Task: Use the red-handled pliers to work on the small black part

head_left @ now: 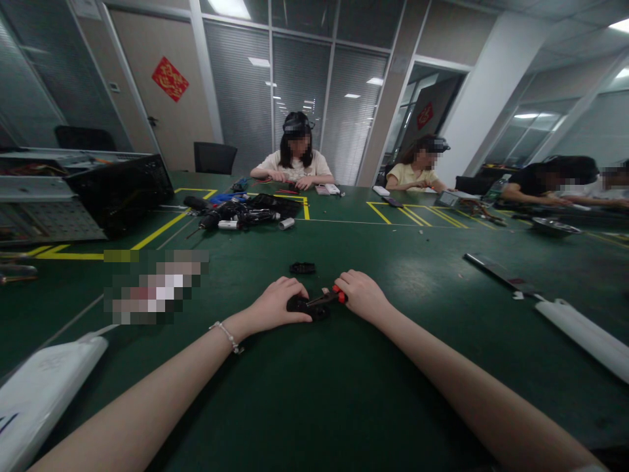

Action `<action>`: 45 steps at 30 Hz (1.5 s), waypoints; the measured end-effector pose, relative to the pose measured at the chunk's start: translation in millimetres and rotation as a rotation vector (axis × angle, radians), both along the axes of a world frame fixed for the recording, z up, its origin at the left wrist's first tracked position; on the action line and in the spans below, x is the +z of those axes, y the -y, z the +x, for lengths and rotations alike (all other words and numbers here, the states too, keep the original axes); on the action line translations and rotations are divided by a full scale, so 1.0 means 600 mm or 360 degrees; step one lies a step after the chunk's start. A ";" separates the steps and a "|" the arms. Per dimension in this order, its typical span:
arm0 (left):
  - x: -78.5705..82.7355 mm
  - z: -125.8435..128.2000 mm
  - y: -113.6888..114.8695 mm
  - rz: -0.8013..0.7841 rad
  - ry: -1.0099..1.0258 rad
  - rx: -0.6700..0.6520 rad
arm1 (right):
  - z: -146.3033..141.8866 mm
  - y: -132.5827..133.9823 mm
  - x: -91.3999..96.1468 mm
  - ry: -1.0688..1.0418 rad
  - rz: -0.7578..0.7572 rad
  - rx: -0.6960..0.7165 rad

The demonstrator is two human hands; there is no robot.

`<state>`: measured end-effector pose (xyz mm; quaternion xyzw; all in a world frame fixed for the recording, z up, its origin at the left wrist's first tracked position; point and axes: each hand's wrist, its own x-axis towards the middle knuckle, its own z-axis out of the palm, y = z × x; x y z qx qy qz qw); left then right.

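My left hand [278, 301] is closed around a small black plastic part [297, 304] just above the green table. In my right hand [363, 295] are the red-and-black handles of a pair of pliers [320, 301]. Their dark jaws point left and reach the black part; exactly what they grip is too small to tell. My fingers partly cover both things. Just beyond my hands, another small black piece [302, 268] lies on the table.
A cordless drill [210, 219] and a pile of black parts and cables lie farther back. An open computer case [122, 196] stands at left. White power banks [582, 331] with cables flank me, one joined to a phone [496, 272]. Several people sit across the green table [422, 393].
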<state>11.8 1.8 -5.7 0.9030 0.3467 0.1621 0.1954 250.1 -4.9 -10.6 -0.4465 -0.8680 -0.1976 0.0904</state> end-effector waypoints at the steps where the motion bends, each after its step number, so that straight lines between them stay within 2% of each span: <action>1: 0.000 0.000 0.000 -0.0003 0.0002 0.0004 | 0.000 0.000 0.000 0.0000 0.0001 -0.0002; 24: -0.001 0.001 0.000 0.0015 0.0001 0.0020 | -0.002 0.005 0.004 0.0057 0.0029 -0.0015; 45: 0.001 0.001 0.001 0.0027 -0.0012 0.0015 | 0.002 0.005 0.001 -0.0053 0.0080 0.0031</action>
